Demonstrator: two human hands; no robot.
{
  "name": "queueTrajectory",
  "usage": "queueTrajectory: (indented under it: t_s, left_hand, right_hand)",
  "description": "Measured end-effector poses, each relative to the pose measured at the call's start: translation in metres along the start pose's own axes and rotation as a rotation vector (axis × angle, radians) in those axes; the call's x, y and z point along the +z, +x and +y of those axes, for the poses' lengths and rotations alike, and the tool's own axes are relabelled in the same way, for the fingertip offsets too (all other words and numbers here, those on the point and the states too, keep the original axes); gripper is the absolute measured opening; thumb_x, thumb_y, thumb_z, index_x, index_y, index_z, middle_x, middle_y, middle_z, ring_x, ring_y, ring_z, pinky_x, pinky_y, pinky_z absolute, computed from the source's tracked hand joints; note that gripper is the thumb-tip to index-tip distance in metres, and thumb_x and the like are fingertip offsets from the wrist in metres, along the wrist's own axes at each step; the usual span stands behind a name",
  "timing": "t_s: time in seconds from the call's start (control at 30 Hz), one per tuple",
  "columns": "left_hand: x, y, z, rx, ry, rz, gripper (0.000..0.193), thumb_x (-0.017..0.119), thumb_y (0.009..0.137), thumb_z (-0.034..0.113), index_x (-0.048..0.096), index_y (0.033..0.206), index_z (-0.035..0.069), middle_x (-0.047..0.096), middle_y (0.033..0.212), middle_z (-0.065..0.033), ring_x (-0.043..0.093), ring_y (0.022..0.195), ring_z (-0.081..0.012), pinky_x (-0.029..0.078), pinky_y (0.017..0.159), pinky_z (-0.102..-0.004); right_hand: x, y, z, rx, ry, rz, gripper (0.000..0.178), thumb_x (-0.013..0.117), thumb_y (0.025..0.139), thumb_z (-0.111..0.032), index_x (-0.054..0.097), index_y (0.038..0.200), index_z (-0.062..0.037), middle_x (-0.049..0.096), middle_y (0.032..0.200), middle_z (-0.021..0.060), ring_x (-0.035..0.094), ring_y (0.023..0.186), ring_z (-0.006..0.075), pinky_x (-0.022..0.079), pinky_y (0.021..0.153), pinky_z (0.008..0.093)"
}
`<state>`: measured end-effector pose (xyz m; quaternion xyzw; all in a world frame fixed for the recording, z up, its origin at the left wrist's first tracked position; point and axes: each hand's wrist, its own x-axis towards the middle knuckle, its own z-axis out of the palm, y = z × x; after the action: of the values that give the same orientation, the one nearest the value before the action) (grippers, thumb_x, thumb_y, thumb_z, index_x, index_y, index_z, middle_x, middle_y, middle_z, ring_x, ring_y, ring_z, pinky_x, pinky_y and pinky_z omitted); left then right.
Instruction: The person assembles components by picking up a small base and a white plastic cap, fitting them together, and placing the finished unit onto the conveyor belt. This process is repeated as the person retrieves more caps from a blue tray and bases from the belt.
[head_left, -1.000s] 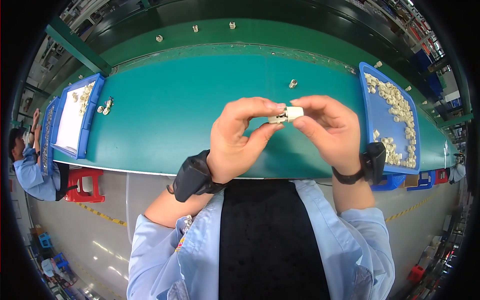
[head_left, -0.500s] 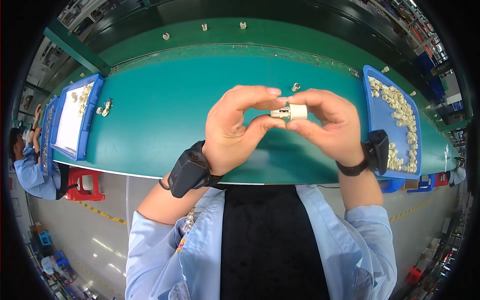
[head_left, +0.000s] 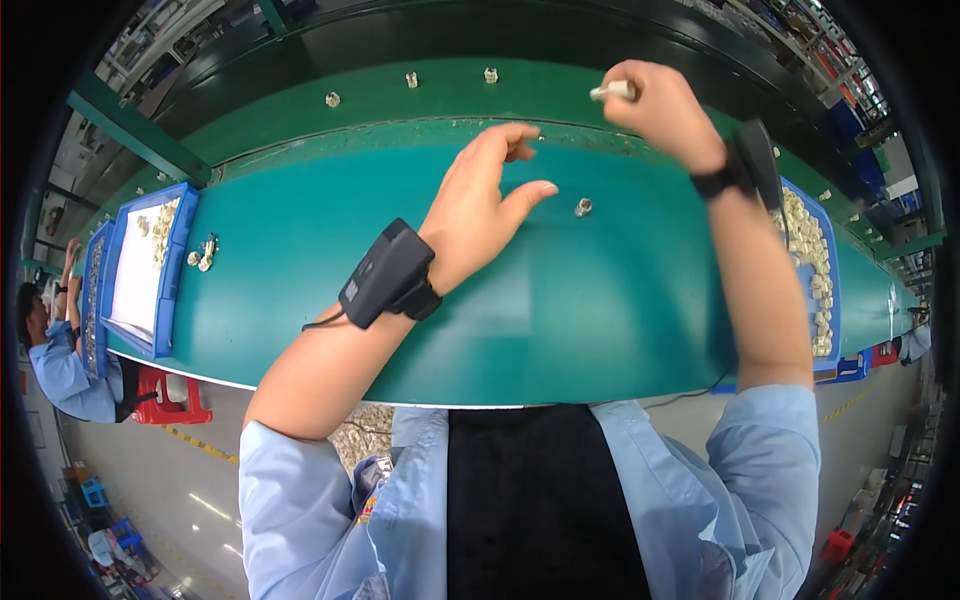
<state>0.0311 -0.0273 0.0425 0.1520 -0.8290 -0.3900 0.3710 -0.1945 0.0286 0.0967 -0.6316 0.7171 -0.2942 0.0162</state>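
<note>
Right hand [head_left: 660, 108]: fingers curled around a small off-white plastic part [head_left: 616, 90], its narrow end pointing left, beyond the bench's far edge and against the green ledge [head_left: 250, 112]; slight blur hides its finer detail. Left hand [head_left: 478, 205]: released, thumb and fingers parted, nothing between them, over the bench [head_left: 330, 300]. The held part is probably light and stiff – its smooth wall may slip a little, and any thin pieces at the narrow end could be fragile – so the broad end looks the surest place to grip.

The bench top is flat, green and faintly glossy. A loose fitting [head_left: 584, 207] lies on it right of the left hand, and a small cluster of parts [head_left: 204, 258] lies near the blue left tray [head_left: 182, 232], which holds white paper and pale pieces. The right tray [head_left: 837, 300], partly behind the forearm, holds many pale pieces. Three fittings [head_left: 411, 80] stand spaced along the ledge. Beyond are a seated co-worker [head_left: 62, 355], a red stool [head_left: 172, 397] and grey floor [head_left: 215, 490].
</note>
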Motion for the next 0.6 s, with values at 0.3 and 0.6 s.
queueTrajectory:
  t_s: [0.3, 0.6]
  left_hand:
    - [0.01, 0.065, -0.092, -0.157, 0.289, -0.091, 0.037, 0.065, 0.077, 0.02, 0.051, 0.106, 0.002, 0.053, 0.106, -0.0143, 0.052, 0.097, -0.0281, 0.043, 0.083, -0.0344]
    - [0.042, 0.144, -0.154, -0.123, 0.573, -0.027, 0.034, 0.067, 0.075, 0.024, 0.056, 0.099, 0.002, 0.058, 0.096, -0.0142, 0.058, 0.085, -0.0264, 0.047, 0.076, -0.0334]
  right_hand:
    - [0.01, 0.057, 0.167, 0.358, -0.62, -0.458, 0.031, 0.06, 0.062, -0.021, 0.061, 0.083, 0.0023, 0.062, 0.073, 0.0181, 0.061, 0.069, 0.0277, 0.047, 0.062, 0.0344]
    - [-0.053, 0.006, 0.15, 0.141, -0.465, -0.004, 0.039, 0.065, 0.071, -0.028, 0.058, 0.093, 0.0035, 0.063, 0.079, 0.014, 0.06, 0.071, 0.0237, 0.046, 0.065, 0.0326]
